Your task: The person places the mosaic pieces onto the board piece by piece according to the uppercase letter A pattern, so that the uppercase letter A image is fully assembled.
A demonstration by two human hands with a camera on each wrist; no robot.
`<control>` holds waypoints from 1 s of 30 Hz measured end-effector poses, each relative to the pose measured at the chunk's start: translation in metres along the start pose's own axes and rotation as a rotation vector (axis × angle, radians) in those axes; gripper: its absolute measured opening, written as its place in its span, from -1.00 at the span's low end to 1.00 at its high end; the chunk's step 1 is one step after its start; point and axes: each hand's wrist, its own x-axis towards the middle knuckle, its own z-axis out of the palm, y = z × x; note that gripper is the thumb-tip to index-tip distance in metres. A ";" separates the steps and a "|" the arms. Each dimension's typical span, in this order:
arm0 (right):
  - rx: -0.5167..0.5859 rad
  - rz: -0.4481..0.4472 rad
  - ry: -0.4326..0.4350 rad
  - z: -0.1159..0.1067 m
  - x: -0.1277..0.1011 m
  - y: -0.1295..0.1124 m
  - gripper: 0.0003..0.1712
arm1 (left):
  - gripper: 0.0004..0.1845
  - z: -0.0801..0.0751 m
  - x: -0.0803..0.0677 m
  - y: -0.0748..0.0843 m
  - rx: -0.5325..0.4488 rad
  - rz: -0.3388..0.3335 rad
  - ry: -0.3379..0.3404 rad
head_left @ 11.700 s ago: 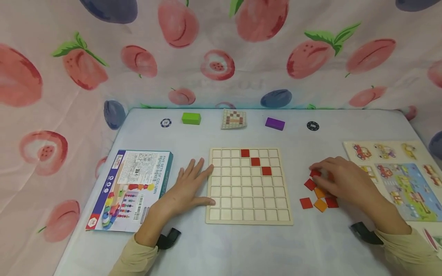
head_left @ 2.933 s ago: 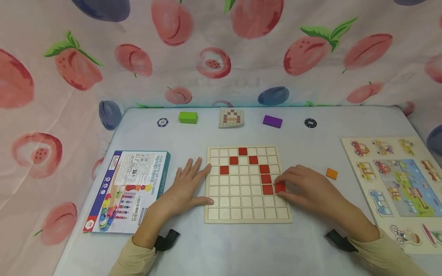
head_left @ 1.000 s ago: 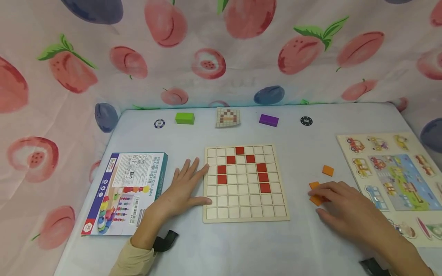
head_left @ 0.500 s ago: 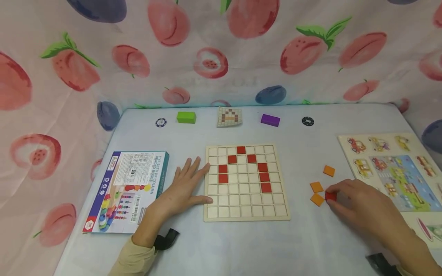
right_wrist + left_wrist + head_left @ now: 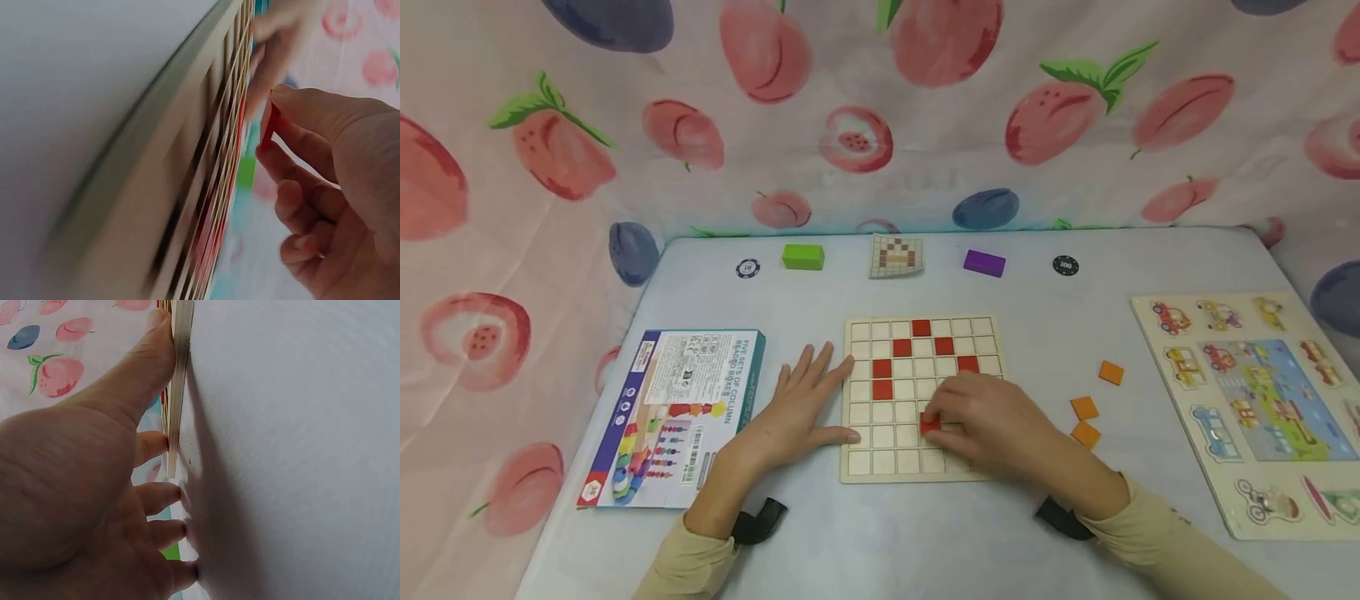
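**Red tile held over the grid board**

A small red tile (image 5: 929, 423) is pinched between the thumb and forefinger of the right hand (image 5: 992, 425), which is placed over the lower middle of the wooden grid board (image 5: 865, 462). In the right wrist view the tile (image 5: 269, 124) is seen held just clear of the board's surface (image 5: 206, 187), with the remaining fingers curled loosely beneath it. Red tiles already seated in the board are seen in its upper rows, among them one at the top centre (image 5: 921, 327) and a pair stacked at the left (image 5: 882, 378).

The left hand (image 5: 797, 408) is laid flat on the table (image 5: 925, 542) with fingers spread and straight, nothing being gripped; its thumb and fingertips are pressed against the board's left edge, as is confirmed by the left wrist view (image 5: 112, 487).

Three orange tiles (image 5: 1086, 408) are scattered to the right of the board, well apart from it. A printed box (image 5: 681, 408) is lying just beside the left hand, and a vehicle puzzle (image 5: 1255, 400) is found at the far right.
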 end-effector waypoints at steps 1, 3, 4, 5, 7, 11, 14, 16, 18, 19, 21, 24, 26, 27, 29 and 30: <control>0.015 -0.012 -0.030 0.004 0.009 -0.006 -0.84 | 0.11 0.001 0.000 -0.001 -0.005 -0.002 0.002; 0.032 -0.021 -0.079 0.009 0.023 -0.016 -0.85 | 0.10 0.001 0.000 -0.001 -0.006 -0.001 0.001; 0.033 -0.022 -0.093 0.012 0.029 -0.020 -0.85 | 0.10 0.002 0.000 -0.001 -0.006 0.000 0.001; 0.033 -0.022 -0.105 0.014 0.035 -0.023 -0.87 | 0.10 0.002 0.000 -0.001 -0.008 0.001 0.001; 0.010 -0.021 -0.113 0.018 0.043 -0.027 -0.88 | 0.09 0.002 0.000 -0.001 -0.007 0.005 0.000; -0.057 -0.045 -0.093 0.024 0.051 -0.030 -0.90 | 0.08 0.000 -0.001 -0.001 -0.006 0.011 -0.007; -0.110 -0.052 -0.056 0.027 0.053 -0.032 -0.89 | 0.08 -0.002 -0.001 -0.001 0.001 0.008 -0.011; -0.129 -0.051 -0.042 0.027 0.054 -0.032 -0.89 | 0.08 -0.002 -0.001 -0.001 0.004 0.004 -0.011; -0.134 -0.049 -0.046 0.027 0.054 -0.032 -0.88 | 0.07 -0.002 -0.001 -0.001 0.004 0.002 -0.009; -0.129 -0.050 -0.055 0.026 0.053 -0.032 -0.88 | 0.08 -0.002 -0.001 -0.002 0.003 0.001 -0.008; -0.123 -0.053 -0.083 0.023 0.051 -0.030 -0.86 | 0.07 -0.001 -0.001 -0.002 0.000 0.001 -0.008; -0.094 -0.034 -0.110 0.017 0.042 -0.020 -0.85 | 0.09 0.001 -0.001 -0.002 -0.003 -0.005 -0.011; -0.076 -0.002 -0.094 0.011 0.031 -0.009 -0.86 | 0.10 0.002 0.000 -0.002 -0.002 -0.006 -0.013; -0.065 0.025 -0.083 0.008 0.024 -0.003 -0.86 | 0.10 0.002 0.000 -0.002 -0.001 -0.004 -0.011; -0.049 0.082 -0.042 0.001 0.008 0.011 -0.85 | 0.11 0.001 0.000 -0.002 0.001 -0.008 -0.014; -0.048 0.118 -0.031 -0.003 -0.001 0.018 -0.84 | 0.12 0.000 0.000 -0.002 0.004 -0.008 -0.013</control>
